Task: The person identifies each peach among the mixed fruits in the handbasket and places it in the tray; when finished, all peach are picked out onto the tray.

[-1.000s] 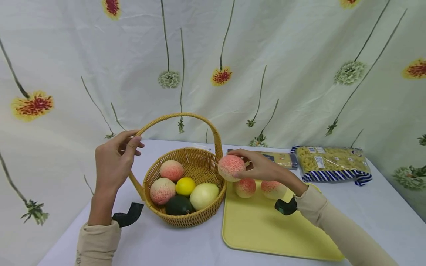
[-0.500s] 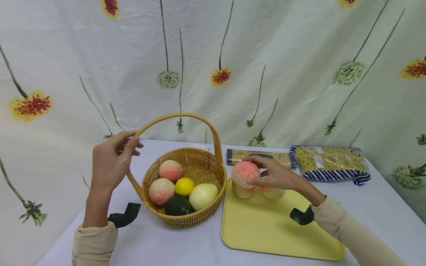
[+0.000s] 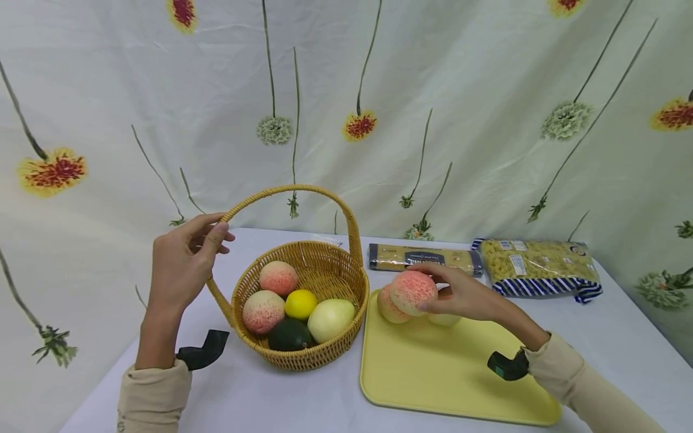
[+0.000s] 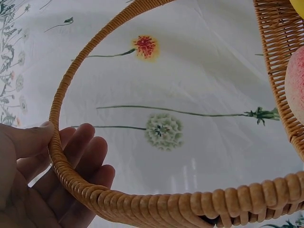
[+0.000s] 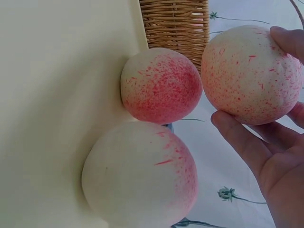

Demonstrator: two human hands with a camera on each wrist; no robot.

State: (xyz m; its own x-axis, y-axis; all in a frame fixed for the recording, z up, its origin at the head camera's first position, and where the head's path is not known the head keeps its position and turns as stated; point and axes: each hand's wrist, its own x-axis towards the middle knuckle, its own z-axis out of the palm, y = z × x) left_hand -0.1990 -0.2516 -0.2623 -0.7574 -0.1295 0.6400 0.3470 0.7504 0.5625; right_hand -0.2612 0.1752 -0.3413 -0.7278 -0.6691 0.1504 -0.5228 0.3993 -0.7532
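My left hand grips the upright side of the handle of a wicker basket. In the left wrist view its thumb and fingers lie round the wrapped handle. The basket holds two peaches, one peach behind the other, a lemon, a dark green fruit and a pale yellow-green fruit. My right hand holds a pink-speckled peach above the yellow tray. Two more peaches lie on the tray: a redder peach and a paler peach.
Behind the tray lies a flat pasta packet. A larger bag of pasta with striped ends is to its right. A flower-printed cloth hangs at the back, and a white cloth covers the table.
My right hand has moved right with the peach, from beside the basket's rim to over the tray's back, covering part of the peaches there. My left hand stays on the handle.
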